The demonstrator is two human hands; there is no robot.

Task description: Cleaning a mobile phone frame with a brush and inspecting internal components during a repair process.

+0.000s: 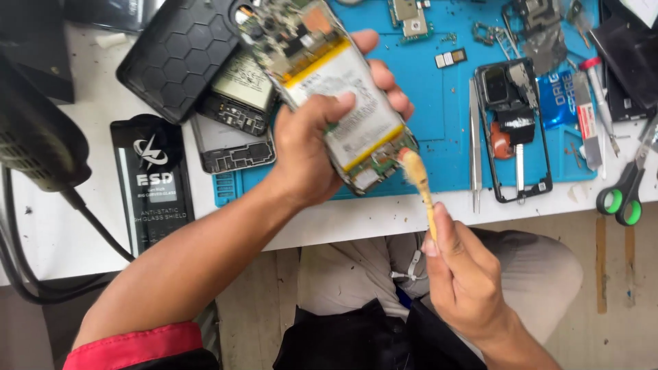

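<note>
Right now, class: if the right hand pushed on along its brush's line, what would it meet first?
The brush in the right hand tips against the opened phone's lower edge, held by the left hand.

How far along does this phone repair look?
Done: the phone is open, its battery and boards bare, and a black back cover lies aside. In hand: the left hand grips it while the right hand touches a brush to its lower end. Left: it remains uncovered.
</note>
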